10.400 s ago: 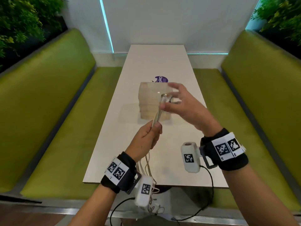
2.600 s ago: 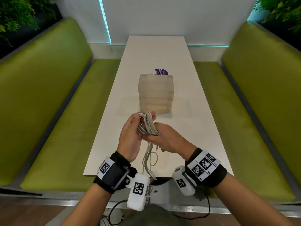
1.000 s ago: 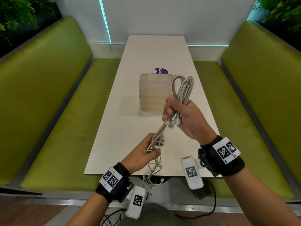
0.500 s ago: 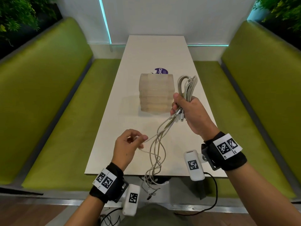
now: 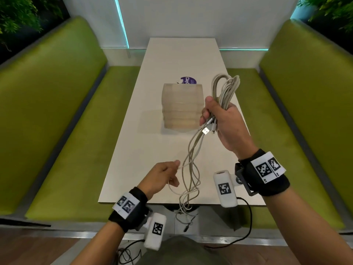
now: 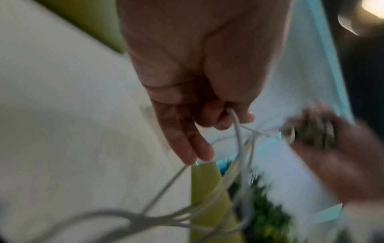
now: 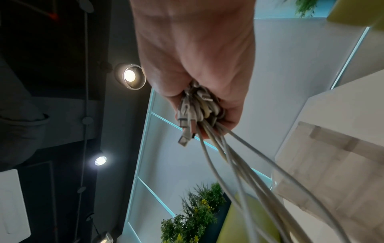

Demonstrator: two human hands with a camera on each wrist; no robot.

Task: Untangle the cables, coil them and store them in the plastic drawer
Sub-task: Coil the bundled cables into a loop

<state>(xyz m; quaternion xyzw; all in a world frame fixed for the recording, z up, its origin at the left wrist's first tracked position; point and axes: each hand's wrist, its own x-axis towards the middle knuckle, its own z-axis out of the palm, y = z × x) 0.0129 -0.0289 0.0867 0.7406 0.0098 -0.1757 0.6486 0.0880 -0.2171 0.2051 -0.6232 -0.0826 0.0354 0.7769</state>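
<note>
My right hand (image 5: 219,119) grips a bundle of pale grey cables (image 5: 225,88) above the white table (image 5: 181,54), right of the translucent plastic drawer unit (image 5: 180,106). Loops stick up above the fist; USB plugs (image 5: 207,130) poke out below it. In the right wrist view the right hand (image 7: 199,102) is wrapped round the cable bundle (image 7: 197,106). Loose strands (image 5: 191,169) hang down past the table's near edge. My left hand (image 5: 166,175) pinches one thin strand (image 6: 236,125) between thumb and fingers, low and left of the hanging strands. The drawers look closed.
Green benches (image 5: 57,111) flank the table on both sides. A purple round sticker (image 5: 188,81) lies behind the drawer unit. Plants (image 5: 19,16) stand in the back corners. A white wall closes the far end of the table.
My right hand has kept the bundle raised beside the drawer unit. My left hand let go of the hanging strands, moved left, and now pulls one single strand out sideways.
</note>
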